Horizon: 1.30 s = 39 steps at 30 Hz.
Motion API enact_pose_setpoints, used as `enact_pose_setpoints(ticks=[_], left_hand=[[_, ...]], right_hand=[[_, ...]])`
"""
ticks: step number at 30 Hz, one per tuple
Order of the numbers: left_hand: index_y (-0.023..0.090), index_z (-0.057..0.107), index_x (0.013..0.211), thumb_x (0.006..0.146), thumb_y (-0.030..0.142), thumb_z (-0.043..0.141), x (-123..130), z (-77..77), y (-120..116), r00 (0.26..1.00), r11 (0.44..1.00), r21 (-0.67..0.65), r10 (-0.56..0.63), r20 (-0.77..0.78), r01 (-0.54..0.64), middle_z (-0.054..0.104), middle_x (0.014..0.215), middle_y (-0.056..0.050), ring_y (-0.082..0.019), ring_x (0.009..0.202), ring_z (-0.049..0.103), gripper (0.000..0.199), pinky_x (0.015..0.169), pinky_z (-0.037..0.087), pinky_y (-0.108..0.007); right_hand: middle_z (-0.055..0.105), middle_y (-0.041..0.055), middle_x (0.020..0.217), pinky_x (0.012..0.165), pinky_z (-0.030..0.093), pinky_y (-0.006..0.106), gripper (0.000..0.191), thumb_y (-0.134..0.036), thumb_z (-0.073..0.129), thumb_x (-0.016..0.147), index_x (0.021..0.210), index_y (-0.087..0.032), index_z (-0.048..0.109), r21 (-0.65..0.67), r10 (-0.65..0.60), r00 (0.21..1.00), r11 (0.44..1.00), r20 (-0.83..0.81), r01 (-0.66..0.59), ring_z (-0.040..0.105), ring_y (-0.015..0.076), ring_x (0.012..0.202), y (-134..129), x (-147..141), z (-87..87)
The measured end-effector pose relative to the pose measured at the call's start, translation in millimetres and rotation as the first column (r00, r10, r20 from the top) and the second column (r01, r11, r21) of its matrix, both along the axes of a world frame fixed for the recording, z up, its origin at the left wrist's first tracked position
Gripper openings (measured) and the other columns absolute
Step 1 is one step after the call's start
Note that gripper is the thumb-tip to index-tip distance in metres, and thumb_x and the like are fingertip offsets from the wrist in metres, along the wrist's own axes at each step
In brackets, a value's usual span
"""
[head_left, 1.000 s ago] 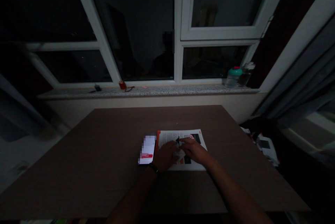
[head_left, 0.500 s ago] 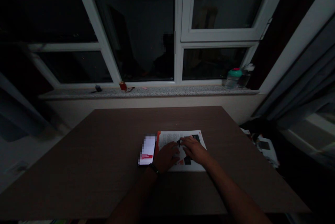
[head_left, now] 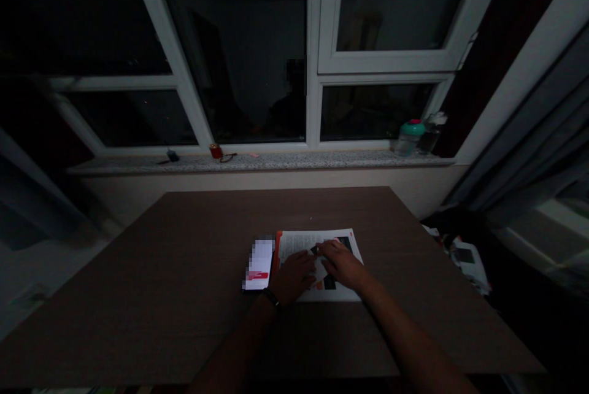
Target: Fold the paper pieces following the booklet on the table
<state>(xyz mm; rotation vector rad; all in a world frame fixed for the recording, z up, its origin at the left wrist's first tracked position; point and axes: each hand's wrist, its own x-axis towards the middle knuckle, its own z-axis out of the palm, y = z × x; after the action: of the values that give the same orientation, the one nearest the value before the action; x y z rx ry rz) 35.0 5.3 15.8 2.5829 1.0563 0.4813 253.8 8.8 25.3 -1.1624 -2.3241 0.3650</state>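
Observation:
A printed booklet or magazine (head_left: pixel 343 291) with an orange left edge, text and pictures lies flat on the dark wooden table (head_left: pixel 193 247). My left hand (head_left: pixel 294 276), with a dark band on its wrist, rests over its left half, fingers apart. Over the right half lies my right hand (head_left: pixel 343 264), fingers stretched toward the left hand and the thumb apart. Between the fingertips is a small dark patch; whether it is print or an object I cannot tell. Just left of the booklet lies a phone (head_left: pixel 261 262) with a lit, partly blurred screen.
Behind the table runs a speckled windowsill (head_left: pixel 294 161). On it stand a teal-lidded bottle (head_left: pixel 409 137), a clear bottle (head_left: pixel 432 131), a small red item (head_left: pixel 216 151) and a small dark bottle (head_left: pixel 172 155). Dim clutter (head_left: pixel 469 262) lies beyond the table's right edge.
The fingers of both hands have shifted very slightly on the page. The booklet and the phone have stayed in place.

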Motion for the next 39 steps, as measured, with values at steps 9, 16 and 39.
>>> enact_pose_setpoints(ticks=[9, 16, 39], left_hand=[[0.023, 0.057, 0.121, 0.086, 0.018, 0.063, 1.6, 5.8, -0.5, 1.0, 1.0, -0.004, -0.012, -0.009, 0.012, 0.057, 0.132, -0.005, -0.023, 0.128, 0.045, 0.036, 0.108, 0.037, -0.042], [0.024, 0.052, 0.129, 0.086, 0.017, 0.063, 2.7, 6.7, -1.0, 0.999, 1.0, -0.012, -0.008, -0.041, 0.007, 0.056, 0.133, -0.007, -0.024, 0.129, 0.045, 0.044, 0.108, 0.036, -0.044], [0.023, 0.056, 0.122, 0.085, 0.015, 0.063, 3.1, 5.4, -0.4, 0.999, 1.0, 0.004, -0.017, -0.04, 0.017, 0.059, 0.129, -0.005, -0.023, 0.128, 0.045, 0.038, 0.107, 0.036, -0.042]], right_hand=[[0.056, 0.0095, 0.132, 0.112, 0.027, 0.049, 0.033, -0.013, 0.052, 0.086, 0.118, -0.02, 0.059, -0.017, 0.006, 0.999, 1.0, 0.041, -0.005, 0.046, 0.024, 0.124, -0.6, -0.8, 1.8], [0.054, 0.0104, 0.135, 0.111, 0.03, 0.045, 0.039, -0.018, 0.052, 0.088, 0.127, -0.019, 0.054, 0.006, -0.023, 0.999, 1.0, 0.04, 0.023, 0.043, 0.0244, 0.126, 1.1, -2.3, 1.6], [0.057, 0.0109, 0.127, 0.104, 0.037, 0.043, 0.042, -0.021, 0.06, 0.082, 0.125, -0.018, 0.055, 0.042, -0.133, 0.99, 0.99, 0.041, 0.131, 0.043, 0.0265, 0.122, 2.7, -1.4, 2.6]])
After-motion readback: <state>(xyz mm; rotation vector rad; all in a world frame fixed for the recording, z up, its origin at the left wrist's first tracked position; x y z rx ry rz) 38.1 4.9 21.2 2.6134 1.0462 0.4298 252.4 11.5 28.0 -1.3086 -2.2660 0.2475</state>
